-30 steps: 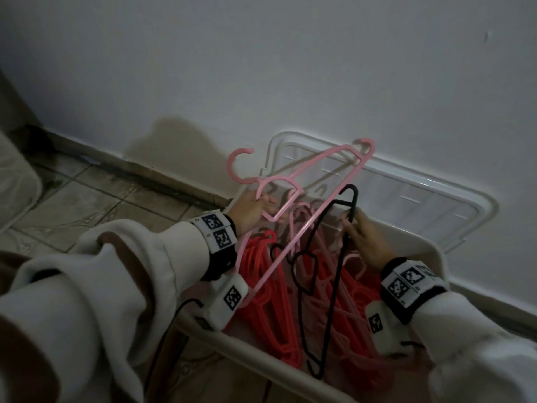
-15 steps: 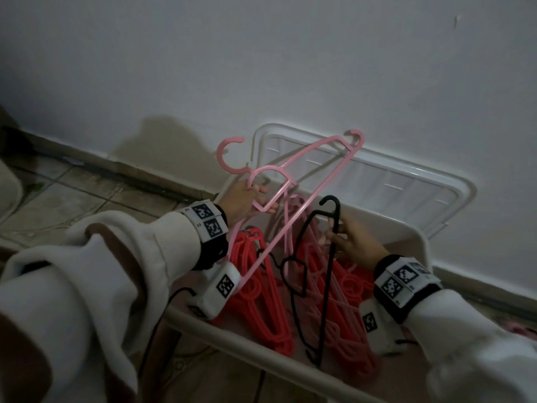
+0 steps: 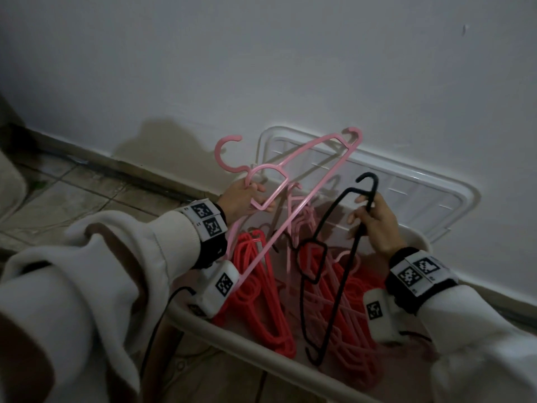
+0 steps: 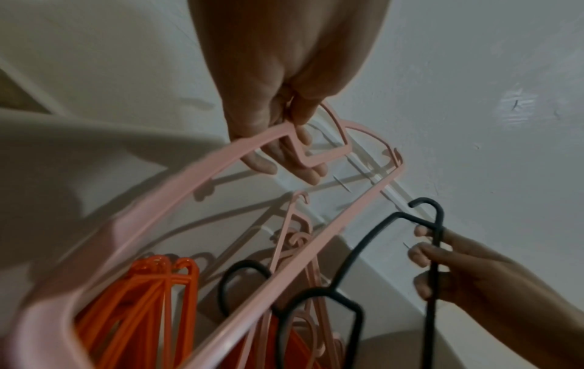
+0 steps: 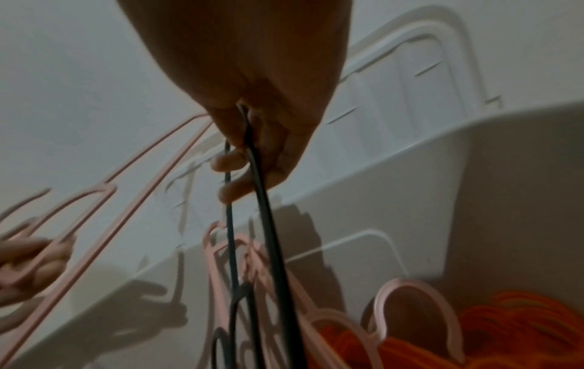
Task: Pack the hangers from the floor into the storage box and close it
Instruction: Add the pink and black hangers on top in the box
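Observation:
A white storage box (image 3: 247, 349) stands against the wall, filled with red hangers (image 3: 255, 298) and pale pink ones. My left hand (image 3: 247, 199) grips a pink hanger (image 3: 305, 196) near its neck and holds it tilted above the box; the same grip shows in the left wrist view on the pink hanger (image 4: 177, 189). My right hand (image 3: 374, 219) holds a black hanger (image 3: 340, 274) by its end, the rest hanging down into the box. In the right wrist view the fingers (image 5: 233, 174) curl round the black hanger (image 5: 268, 224).
The box's clear lid (image 3: 406, 193) leans upright against the white wall behind the box. A tiled floor (image 3: 87, 193) lies to the left, with a dark skirting strip along the wall. A black cable (image 3: 157, 333) runs from my left wrist camera.
My right hand has lifted the black hanger higher and to the right. The pink hanger in my left hand has stayed about where it was.

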`<state>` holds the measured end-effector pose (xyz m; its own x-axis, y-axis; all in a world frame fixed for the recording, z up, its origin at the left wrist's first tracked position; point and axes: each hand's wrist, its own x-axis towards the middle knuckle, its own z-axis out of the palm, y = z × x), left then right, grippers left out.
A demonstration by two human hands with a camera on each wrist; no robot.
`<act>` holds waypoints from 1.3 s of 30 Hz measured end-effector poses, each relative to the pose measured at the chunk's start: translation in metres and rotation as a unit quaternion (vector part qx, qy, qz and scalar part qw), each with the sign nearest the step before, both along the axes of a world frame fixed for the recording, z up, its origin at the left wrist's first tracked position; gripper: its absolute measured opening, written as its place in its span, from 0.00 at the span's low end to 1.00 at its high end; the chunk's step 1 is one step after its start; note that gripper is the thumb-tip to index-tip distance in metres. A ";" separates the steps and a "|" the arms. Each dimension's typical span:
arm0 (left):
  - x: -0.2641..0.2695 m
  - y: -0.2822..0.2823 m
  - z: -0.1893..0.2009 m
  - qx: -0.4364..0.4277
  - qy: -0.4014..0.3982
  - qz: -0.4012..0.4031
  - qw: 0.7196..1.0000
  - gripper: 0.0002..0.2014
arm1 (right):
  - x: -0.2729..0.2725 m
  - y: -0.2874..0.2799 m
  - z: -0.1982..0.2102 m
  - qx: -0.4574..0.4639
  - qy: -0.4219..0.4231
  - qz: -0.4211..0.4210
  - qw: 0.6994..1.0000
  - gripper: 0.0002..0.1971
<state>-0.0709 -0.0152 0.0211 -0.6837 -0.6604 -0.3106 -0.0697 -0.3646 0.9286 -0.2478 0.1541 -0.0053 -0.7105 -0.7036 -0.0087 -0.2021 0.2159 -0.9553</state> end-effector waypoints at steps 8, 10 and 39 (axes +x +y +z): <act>-0.008 0.000 -0.015 -0.071 -0.062 -0.048 0.994 0.10 | -0.029 0.046 0.041 -0.141 -0.094 -0.079 0.982 0.13; -0.007 -0.001 -0.022 -0.099 -0.089 -0.065 0.989 0.13 | -0.025 0.052 0.055 -0.170 -0.158 -0.066 0.970 0.17; -0.005 0.011 -0.014 -0.075 -0.179 -0.210 0.958 0.14 | 0.072 0.001 0.132 -0.277 -0.323 0.311 0.850 0.06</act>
